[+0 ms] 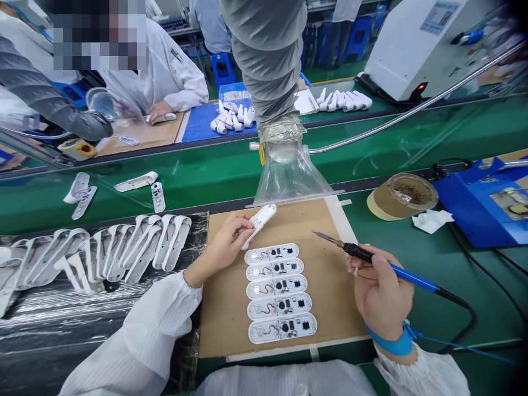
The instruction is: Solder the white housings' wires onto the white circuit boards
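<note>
Holds a part (pixel 263 217), slim, white and round-ended with small dark spots, pinched in left fingers (pixel 238 224), at a slant over brown cardboard (pixel 332 308), just beyond five panels (pixel 272 288). Has these in a column: flat, smooth-rimmed white ovals, each bearing black components, a round disc and thin reddish wires. Wraps right fingers (pixel 386 272) closed around an iron (pixel 358 252), black and blue, with pointed metal tip apart from the part. Has curved white shells (pixel 144 253) lying leftward on shiny, creased black film (pixel 103 325); ahead, a clear plastic hood (pixel 284 179); to the right, a brown tub (pixel 380 203) on the smooth green bench (pixel 429 247).
</note>
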The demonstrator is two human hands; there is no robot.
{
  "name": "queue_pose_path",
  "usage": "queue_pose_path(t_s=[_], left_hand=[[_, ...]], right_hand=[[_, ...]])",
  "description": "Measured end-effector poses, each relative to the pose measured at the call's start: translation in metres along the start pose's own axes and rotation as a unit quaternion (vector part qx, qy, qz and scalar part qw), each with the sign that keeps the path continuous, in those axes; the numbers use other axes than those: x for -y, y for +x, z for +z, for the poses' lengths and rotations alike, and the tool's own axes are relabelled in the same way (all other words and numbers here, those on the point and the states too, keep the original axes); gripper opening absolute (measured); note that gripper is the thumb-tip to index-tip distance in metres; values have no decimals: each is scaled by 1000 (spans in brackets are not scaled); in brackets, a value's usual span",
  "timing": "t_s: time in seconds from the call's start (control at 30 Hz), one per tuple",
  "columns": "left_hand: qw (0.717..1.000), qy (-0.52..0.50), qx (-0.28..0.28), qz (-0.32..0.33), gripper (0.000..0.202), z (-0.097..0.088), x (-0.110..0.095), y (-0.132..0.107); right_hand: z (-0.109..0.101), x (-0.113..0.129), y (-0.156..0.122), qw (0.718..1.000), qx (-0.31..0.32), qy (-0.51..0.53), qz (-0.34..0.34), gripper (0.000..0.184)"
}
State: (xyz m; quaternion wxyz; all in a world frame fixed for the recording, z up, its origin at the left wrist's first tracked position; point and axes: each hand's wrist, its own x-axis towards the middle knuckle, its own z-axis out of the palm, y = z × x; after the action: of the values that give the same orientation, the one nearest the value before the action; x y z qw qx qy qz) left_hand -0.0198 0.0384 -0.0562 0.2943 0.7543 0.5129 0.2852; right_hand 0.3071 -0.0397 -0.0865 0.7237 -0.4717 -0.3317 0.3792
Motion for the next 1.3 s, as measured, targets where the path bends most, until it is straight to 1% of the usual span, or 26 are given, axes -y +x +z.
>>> queue_pose_path(t_s=[0.1,0.2,0.33,0.43,0.53,0.6,0.7,0.8,0.87,0.93,1.0,1.2,1.3], left_hand=[[997,-73,2,-38,17,7,-8,1],[991,-116,11,-63,20,12,-15,3],[979,-162,27,-119,29,11,-24,3],[971,-178,37,-158,31,10,-29,3],[974,-150,24,-169,26,14,-32,5],[984,-105,14,-140,21,22,-36,7],[998,-16,12,-55,16,39,-43,9],[996,73,41,22,15,55,-50,11],[990,113,67,58,18,63,-54,12],[984,138,85,79,21,68,-55,13],[979,159,90,90,23,70,-56,14],[963,229,76,119,24,76,-59,15],[957,256,74,119,23,78,-61,16]], right_hand=[[6,6,-4,999,35,-15,0,21],[11,7,-9,997,68,-30,-2,21],[12,4,-14,996,80,-50,7,21],[9,1,-15,995,80,-62,13,22],[6,0,-16,994,81,-75,17,21],[5,-1,-17,994,78,-78,17,21],[3,-2,-19,994,66,-83,18,21],[-2,-3,-20,994,53,-96,18,21],[-6,-3,-21,993,49,-103,20,21],[-10,-4,-21,992,48,-111,23,21],[-12,-4,-21,991,51,-123,25,20],[-9,-2,-20,983,47,-175,17,17],[-6,0,-19,980,54,-188,21,16]])
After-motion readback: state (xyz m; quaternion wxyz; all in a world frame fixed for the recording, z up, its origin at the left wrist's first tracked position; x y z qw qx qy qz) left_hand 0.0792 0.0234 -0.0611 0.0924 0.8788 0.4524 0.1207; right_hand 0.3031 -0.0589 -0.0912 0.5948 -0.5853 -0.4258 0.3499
